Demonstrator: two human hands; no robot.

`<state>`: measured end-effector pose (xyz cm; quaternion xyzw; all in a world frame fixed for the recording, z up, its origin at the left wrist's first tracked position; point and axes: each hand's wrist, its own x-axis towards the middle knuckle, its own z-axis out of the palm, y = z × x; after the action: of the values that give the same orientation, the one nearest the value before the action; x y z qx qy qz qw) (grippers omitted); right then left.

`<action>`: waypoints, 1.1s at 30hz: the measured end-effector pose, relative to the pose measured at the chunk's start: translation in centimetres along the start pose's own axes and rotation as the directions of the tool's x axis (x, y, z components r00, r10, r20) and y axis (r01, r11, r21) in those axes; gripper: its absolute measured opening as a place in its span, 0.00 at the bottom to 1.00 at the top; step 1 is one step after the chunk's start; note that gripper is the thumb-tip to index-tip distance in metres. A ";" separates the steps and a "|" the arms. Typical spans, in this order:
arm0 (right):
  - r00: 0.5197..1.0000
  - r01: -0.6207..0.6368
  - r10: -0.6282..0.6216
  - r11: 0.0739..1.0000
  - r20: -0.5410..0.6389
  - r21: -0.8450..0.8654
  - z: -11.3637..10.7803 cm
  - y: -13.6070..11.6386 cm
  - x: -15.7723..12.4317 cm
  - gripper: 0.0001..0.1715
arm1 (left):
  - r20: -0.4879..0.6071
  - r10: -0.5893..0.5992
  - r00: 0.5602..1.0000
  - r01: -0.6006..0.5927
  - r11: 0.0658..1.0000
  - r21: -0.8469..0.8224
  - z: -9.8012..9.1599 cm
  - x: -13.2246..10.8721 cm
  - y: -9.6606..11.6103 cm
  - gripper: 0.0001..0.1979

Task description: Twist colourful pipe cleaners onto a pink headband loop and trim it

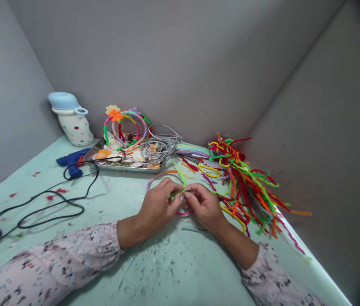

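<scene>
My left hand [159, 202] and my right hand [207, 208] meet above the middle of the table, thumbs and fingertips pinched together. Between them is a lime-green pipe cleaner [181, 173], one end sticking up past the fingers. It meets a ring wrapped in coloured pipe cleaner [150, 182], whose lavender, orange and pink stretches show around my hands. Fingers hide the exact spot where the two join. Beside my right hand lie loose pipe cleaners and yellow-handled scissors [210, 171].
A metal tray [125, 169] holds shells, finished rings with flowers and a coil of grey wire [162, 146]. Left of it are a blue glue gun [73, 160], its black cord [83, 208] and a white bottle [76, 127]. A pipe-cleaner heap [246, 182] overhangs the right edge.
</scene>
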<state>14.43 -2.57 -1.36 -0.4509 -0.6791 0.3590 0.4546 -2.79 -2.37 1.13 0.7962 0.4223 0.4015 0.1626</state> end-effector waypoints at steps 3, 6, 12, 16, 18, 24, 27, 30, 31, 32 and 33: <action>0.996 -0.035 0.044 0.993 -0.079 0.109 0.0 0.0 0.2 0.13 | -0.042 -0.036 0.998 0.036 0.999 0.004 0.0 0.0 0.0 0.06; 0.989 -0.132 0.142 0.970 -0.037 0.202 -0.2 0.0 0.6 0.15 | 0.001 -0.044 0.999 0.044 0.999 -0.002 0.1 -0.1 0.0 0.07; 0.971 -0.239 0.232 0.945 0.059 0.223 -0.5 0.2 1.1 0.22 | 0.116 -0.016 0.993 0.025 0.997 -0.074 0.4 -0.6 0.1 0.08; 0.978 -0.210 0.206 0.938 0.044 0.277 -0.4 0.0 1.1 0.21 | 0.140 -0.001 0.990 0.016 0.994 -0.109 0.4 -0.7 0.2 0.10; 0.981 -0.191 0.192 0.926 0.028 0.326 -0.3 -0.3 1.2 0.21 | 0.142 -0.010 0.990 0.025 0.995 -0.101 0.4 -0.7 0.3 0.11; 0.978 -0.151 0.197 0.899 -0.072 0.412 -0.4 -0.9 1.1 0.17 | 0.130 -0.032 0.991 0.045 0.995 -0.094 0.2 -0.5 0.4 0.10; 0.981 -0.145 0.190 0.858 -0.041 0.493 -0.6 -0.7 1.1 0.19 | 0.108 -0.036 0.993 0.047 0.994 -0.096 0.1 -0.5 0.5 0.09; 0.977 -0.190 0.209 0.793 0.034 0.580 -0.8 -0.4 1.1 0.23 | 0.100 -0.027 0.995 0.038 0.994 -0.102 0.1 -0.5 0.5 0.09; 0.975 -0.205 0.218 0.781 0.050 0.591 -0.8 -0.2 1.1 0.23 | 0.103 -0.022 0.994 0.033 0.994 -0.104 0.1 -0.5 0.5 0.09; 0.973 -0.215 0.223 0.776 0.062 0.592 -0.8 -0.1 1.1 0.23 | 0.106 -0.018 0.994 0.029 0.994 -0.107 0.1 -0.5 0.5 0.09; 0.972 -0.225 0.223 0.777 0.077 0.588 -0.8 0.0 1.1 0.21 | 0.108 -0.014 0.994 0.026 0.994 -0.110 0.1 -0.6 0.4 0.09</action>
<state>15.01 -1.47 -0.75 -0.3634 -0.4750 0.6051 0.5256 -2.64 -3.09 1.04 0.8019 0.3981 0.3795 0.2332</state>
